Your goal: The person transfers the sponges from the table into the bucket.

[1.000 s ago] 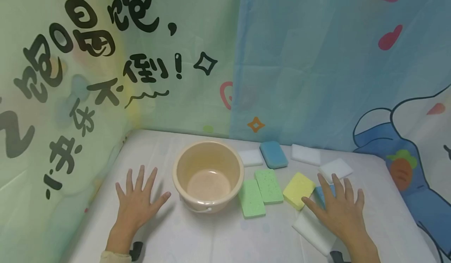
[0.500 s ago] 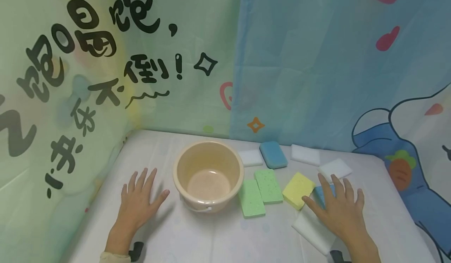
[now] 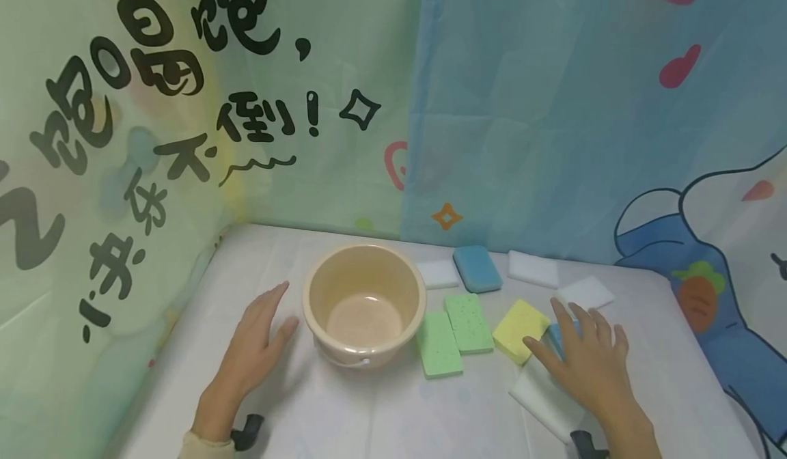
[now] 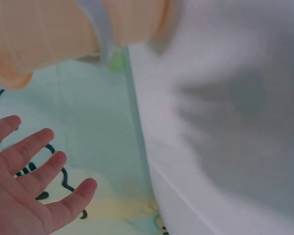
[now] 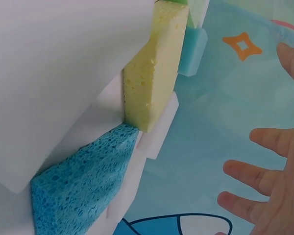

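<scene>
Yellow sponge (image 5: 154,68), blue sponge (image 5: 83,188) (touching), spread right hand (image 5: 272,196)

green sponges (image 3: 453,333) | far blue sponge (image 3: 477,268) | cartoon curtain (image 3: 553,104)

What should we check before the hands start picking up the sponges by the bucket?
1. Bucket upright, nothing seen inside: ok.
2. Left hand holds nothing, fingers straight beside the bucket: ok.
3. Right hand holds nothing; it lies over the nearest white sponge: ok.
4. Blue sponge under the right fingers is free to lift: cannot tell, mostly hidden.
5. Yellow sponge and two green sponges lie flat, within easy reach: ok.
6. Whether the right hand actually touches the white sponge: cannot tell.
</scene>
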